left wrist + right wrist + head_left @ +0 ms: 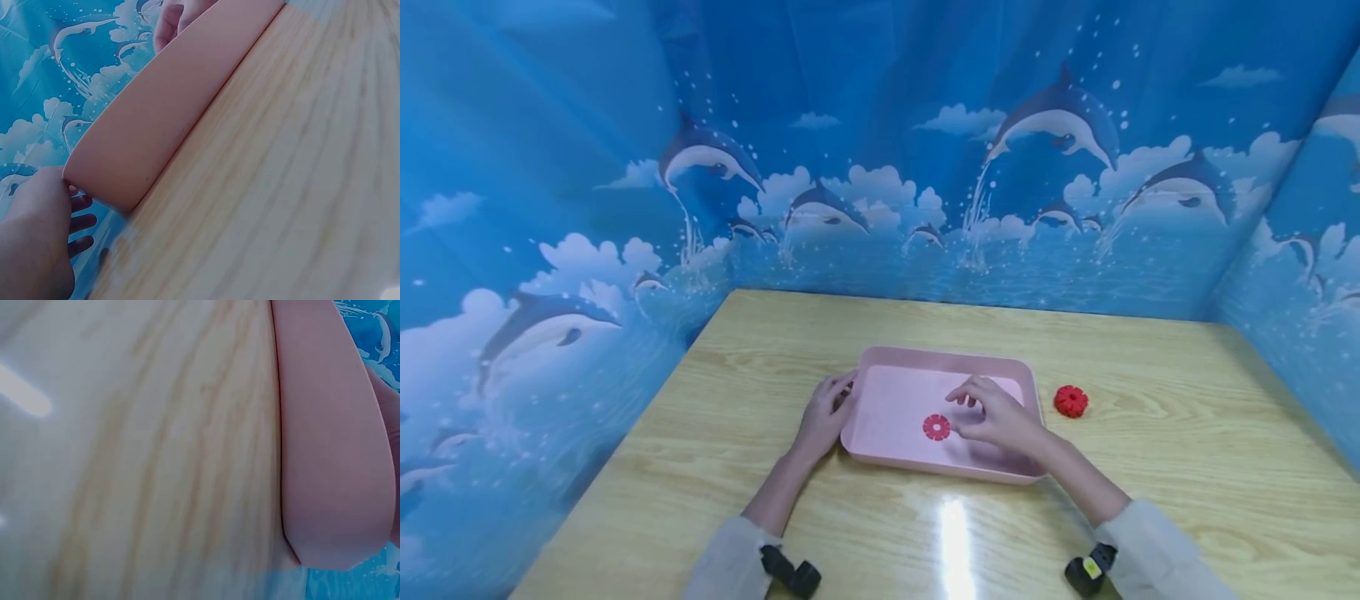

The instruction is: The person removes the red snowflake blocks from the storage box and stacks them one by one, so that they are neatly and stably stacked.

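A shallow pink tray (pixel 880 458) lies on the wooden table. Inside it, left of the right thumb, is a flat red notched disc (pixel 936 427) with a hole in its centre. My right hand (pixel 1000 421) hovers over the tray's right half with fingers bent, and a gap shows between thumb and forefinger. At the tray's left side my left hand (pixel 823 417) touches the rim with thumb and forefinger. In the left wrist view, several loosely bent fingers (pixel 82 223) appear beyond the tray's corner (pixel 119 181); the thumb tip is hidden there.
Right of the tray sits a thicker red notched piece (pixel 1071 401) on the table (pixel 1187 433). A blue dolphin-print curtain (pixel 880 167) hangs behind the table and along both sides. In the right wrist view the tray's wall (pixel 331 444) hides most of the right hand.
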{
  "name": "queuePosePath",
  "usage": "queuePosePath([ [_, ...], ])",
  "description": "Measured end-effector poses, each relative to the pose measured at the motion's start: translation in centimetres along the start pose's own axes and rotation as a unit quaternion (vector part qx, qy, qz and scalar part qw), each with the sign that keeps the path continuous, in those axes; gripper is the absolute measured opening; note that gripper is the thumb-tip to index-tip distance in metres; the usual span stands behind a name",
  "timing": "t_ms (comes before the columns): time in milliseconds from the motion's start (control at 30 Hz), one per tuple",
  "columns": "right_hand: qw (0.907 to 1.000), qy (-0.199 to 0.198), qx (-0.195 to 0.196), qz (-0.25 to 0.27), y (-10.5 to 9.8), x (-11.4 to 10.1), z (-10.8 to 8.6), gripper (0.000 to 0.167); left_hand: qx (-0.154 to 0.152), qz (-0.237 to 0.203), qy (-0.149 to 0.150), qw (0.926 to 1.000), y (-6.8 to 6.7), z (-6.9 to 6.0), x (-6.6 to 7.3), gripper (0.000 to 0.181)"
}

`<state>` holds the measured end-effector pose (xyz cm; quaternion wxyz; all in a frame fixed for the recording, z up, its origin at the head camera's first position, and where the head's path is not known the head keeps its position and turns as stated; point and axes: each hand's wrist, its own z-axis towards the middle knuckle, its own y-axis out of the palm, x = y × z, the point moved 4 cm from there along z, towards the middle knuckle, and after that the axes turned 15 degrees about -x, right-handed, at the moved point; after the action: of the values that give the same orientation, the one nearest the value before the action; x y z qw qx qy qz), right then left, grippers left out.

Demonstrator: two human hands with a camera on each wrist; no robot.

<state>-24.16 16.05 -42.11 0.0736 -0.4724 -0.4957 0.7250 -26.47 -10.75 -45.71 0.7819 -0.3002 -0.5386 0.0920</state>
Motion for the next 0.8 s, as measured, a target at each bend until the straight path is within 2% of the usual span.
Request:
queuePosePath([
  [133, 0.9995, 0.012, -0.027, 0.010, 0.7, 0.3, 0.5, 0.037, -0.001, 0.000, 0.002, 1.0000, -0.1, 0.0, 0.0, 0.036],
  [367, 0.9982, 0.036, -0.043, -0.022, 1.7, 1.1, 1.0, 0.036, 0.000, -0.003, 0.004, 1.0000, -0.1, -0.1, 0.1, 0.036],
  [800, 0.9968, 0.016, -0.042, -0.067, 1.8, 1.4, 1.0, 0.032, 0.001, -0.002, 0.005, 1.0000, -0.1, 0.0, 0.2, 0.036],
])
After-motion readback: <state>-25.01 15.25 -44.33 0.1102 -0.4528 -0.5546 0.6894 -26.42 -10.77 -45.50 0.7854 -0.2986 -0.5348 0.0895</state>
